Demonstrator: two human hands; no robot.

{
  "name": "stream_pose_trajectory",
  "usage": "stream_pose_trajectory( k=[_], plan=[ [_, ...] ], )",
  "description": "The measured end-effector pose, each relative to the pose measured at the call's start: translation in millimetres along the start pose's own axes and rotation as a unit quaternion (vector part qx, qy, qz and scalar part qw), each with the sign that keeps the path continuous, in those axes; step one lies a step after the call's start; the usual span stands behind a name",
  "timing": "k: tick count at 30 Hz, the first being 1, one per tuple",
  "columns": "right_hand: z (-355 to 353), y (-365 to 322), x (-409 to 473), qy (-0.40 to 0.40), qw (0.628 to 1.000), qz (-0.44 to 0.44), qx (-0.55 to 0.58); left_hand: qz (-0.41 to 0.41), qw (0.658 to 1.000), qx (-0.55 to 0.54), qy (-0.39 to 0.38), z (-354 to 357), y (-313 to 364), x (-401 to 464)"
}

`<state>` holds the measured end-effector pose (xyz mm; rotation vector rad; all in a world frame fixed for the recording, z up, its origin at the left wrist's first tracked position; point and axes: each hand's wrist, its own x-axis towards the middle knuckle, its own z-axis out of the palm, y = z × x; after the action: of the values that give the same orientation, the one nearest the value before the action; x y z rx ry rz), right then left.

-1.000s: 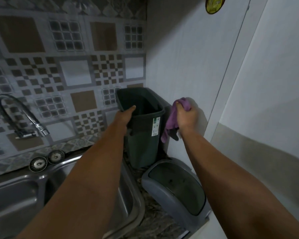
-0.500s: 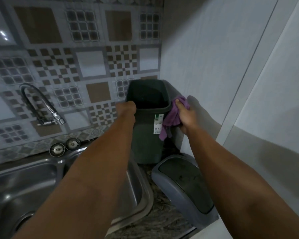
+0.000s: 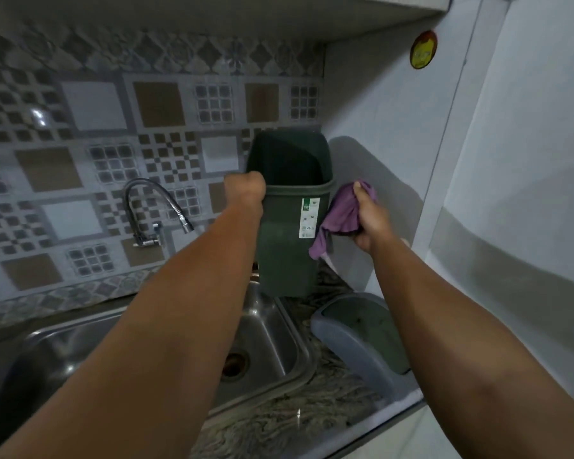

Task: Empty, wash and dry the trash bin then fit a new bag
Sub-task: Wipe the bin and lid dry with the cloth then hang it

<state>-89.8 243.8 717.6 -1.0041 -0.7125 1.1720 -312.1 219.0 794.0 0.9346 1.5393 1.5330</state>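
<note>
Since a second ago, the right hand (image 3: pixel 368 220) has dropped from the wall beside the rim to the trash bin's (image 3: pixel 289 233) side, bunching the purple cloth (image 3: pixel 340 215). Left hand (image 3: pixel 246 188) curls over the near rim. It stands upright, empty, on the surface (image 3: pixel 299 422) behind the sink (image 3: pixel 272 339); its swing lid (image 3: pixel 362 332) lies nearby. Drying seems underway; the bag remains.
</note>
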Motion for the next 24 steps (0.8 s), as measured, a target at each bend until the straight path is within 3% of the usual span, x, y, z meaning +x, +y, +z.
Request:
stream_pose_trajectory(
  k=[5, 14, 24],
  plan=[
    [-5.9, -2.4, -81.4, 0.020, 1.000, -0.001, -0.002, 0.005, 0.999, -0.017, -0.045, -57.1, 8.3, -56.2],
    [-17.8, 42.0, -220.1, 0.008, 0.991, 0.110, -0.075, -0.047, 0.989, 0.073, -0.117, -167.0, -35.6, -128.4],
    [-6.1, 119.1, -284.0, -0.026, 0.976, 0.191, -0.105, -0.123, 0.979, 0.133, -0.089, -266.0, -92.1, -127.6]
  ],
)
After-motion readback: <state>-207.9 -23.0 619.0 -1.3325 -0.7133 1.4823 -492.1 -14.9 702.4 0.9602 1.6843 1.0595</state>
